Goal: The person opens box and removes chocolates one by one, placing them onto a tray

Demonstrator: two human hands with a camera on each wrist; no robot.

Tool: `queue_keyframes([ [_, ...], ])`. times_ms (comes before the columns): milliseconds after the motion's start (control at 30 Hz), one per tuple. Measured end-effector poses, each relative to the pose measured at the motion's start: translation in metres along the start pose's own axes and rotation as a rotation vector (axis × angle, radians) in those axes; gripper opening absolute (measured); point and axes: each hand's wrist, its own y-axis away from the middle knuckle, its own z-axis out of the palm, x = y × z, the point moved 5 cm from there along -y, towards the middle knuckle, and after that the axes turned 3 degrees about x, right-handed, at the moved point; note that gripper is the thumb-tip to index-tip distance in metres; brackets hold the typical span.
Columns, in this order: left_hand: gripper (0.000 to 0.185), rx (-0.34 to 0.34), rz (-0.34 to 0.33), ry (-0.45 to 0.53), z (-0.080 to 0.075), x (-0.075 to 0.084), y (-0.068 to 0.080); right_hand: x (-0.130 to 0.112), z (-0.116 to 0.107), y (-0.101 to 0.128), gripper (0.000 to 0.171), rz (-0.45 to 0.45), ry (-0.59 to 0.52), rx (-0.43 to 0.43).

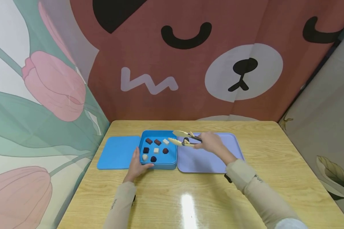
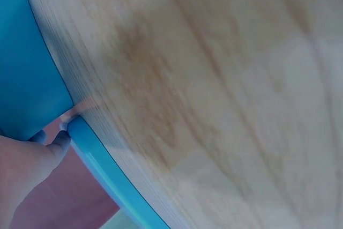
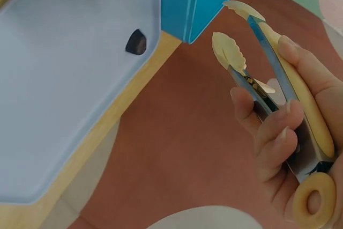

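Note:
My right hand (image 1: 210, 141) grips cream-tipped metal tongs (image 3: 278, 73). The tongs' jaws stand apart with nothing between them, over the right rim of a blue box (image 1: 161, 166). Inside the box lie several small chocolates: dark striped blocks (image 1: 157, 142), a dark cube (image 1: 146, 150), white pieces (image 1: 156, 150) and dark round ones (image 1: 153, 159). One dark chocolate (image 3: 137, 42) sits on the lilac tray (image 1: 206, 160), near its far left corner. My left hand (image 1: 136, 167) rests at the box's near left corner, thumb along the front and a finger along the side.
A flat blue lid (image 1: 117, 152) lies left of the box on the wooden table (image 1: 166, 197). The tray stands right up against the box's right side. Behind the table hangs a brown bear-print cloth (image 1: 189, 105); printed cloths hang at both sides.

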Motion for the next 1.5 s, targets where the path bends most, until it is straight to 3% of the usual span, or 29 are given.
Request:
queue_keyframes([
  [533,0.117,0.012,0.0,-0.004,0.0,0.001,0.0,-0.039,0.012,-0.017,0.036,-0.074,0.174,-0.089],
  [1167,0.117,0.018,-0.006,-0.014,-0.002,0.001,0.0,-0.053,0.026,-0.029,0.039,-0.067,0.215,-0.116],
  [1500,0.117,0.013,-0.005,-0.014,-0.001,0.002,0.001,-0.057,0.028,-0.035,0.032,-0.035,0.2,-0.157],
])
